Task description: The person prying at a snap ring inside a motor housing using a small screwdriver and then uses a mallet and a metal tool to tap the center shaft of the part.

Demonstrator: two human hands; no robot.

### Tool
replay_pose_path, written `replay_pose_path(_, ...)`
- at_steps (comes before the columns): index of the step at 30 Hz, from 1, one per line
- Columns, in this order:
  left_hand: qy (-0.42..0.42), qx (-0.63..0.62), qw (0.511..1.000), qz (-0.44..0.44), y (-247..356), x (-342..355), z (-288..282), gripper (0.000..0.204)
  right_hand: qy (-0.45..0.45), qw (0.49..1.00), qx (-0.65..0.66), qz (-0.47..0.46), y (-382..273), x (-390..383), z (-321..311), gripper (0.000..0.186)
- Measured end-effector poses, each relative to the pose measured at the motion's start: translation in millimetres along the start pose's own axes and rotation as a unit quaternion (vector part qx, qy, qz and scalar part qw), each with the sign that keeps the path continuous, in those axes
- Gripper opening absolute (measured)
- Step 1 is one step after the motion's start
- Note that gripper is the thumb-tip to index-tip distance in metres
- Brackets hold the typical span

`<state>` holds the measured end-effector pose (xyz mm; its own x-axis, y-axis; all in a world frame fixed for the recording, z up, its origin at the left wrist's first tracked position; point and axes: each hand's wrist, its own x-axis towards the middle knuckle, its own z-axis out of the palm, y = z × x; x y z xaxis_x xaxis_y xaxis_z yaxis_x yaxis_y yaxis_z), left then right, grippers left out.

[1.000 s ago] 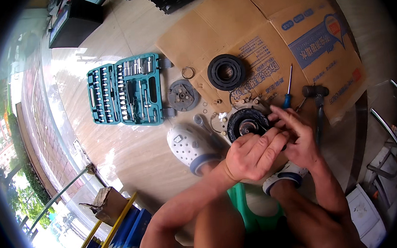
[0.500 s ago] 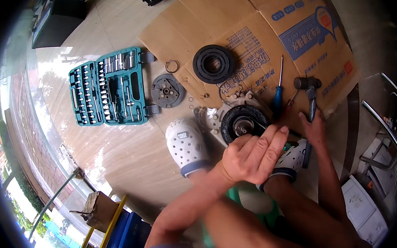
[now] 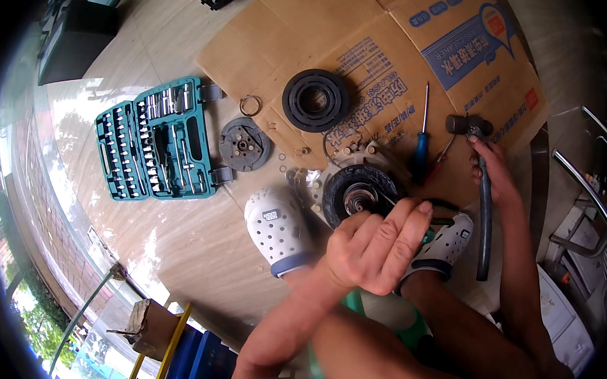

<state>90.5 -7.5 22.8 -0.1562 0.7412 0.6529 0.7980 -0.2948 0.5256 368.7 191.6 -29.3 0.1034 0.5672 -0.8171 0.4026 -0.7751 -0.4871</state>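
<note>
My left hand (image 3: 376, 247) is closed around a screwdriver, its green handle end (image 3: 428, 236) showing beside the fingers. The thin shaft points at the black ring (image 3: 345, 187) on a metal machine housing (image 3: 367, 151); whether the tip touches is unclear. A metal shaft stands in the middle of this ring, partly behind my hand. At the right, my right hand (image 3: 495, 171) grips a hammer (image 3: 485, 234) high on its handle, just under the dark head. Left of the hammer lies a blue-handled screwdriver (image 3: 421, 154), with a red-handled screwdriver (image 3: 436, 171) beside it.
A flattened cardboard sheet (image 3: 287, 31) carries a black grooved pulley (image 3: 316, 100). Left of it lie a thin metal ring (image 3: 250, 106), a grey round plate (image 3: 244, 144) and an open teal socket set (image 3: 175, 138). My white clogs (image 3: 276, 222) flank the housing. Metal chair legs (image 3: 588, 186) stand right.
My right hand has moved up the hammer's handle to just below the head, and the handle now hangs toward me. The left hand stays nearly in place; the whole view has shifted slightly.
</note>
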Motion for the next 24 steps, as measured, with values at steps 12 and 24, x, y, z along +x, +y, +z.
replay_pose_path(12, -0.007, 0.008, 1.0, -0.015, 1, 2, 0, 0.032, -0.062, 0.772, -0.34, -0.533, -18, -176, -72, 0.063)
replay_pose_path(24, 0.01, 0.015, 0.999, -0.027, 0, 2, 4, 0.03, -0.132, 0.755, -0.466, -0.441, -24, -228, -27, 0.117)
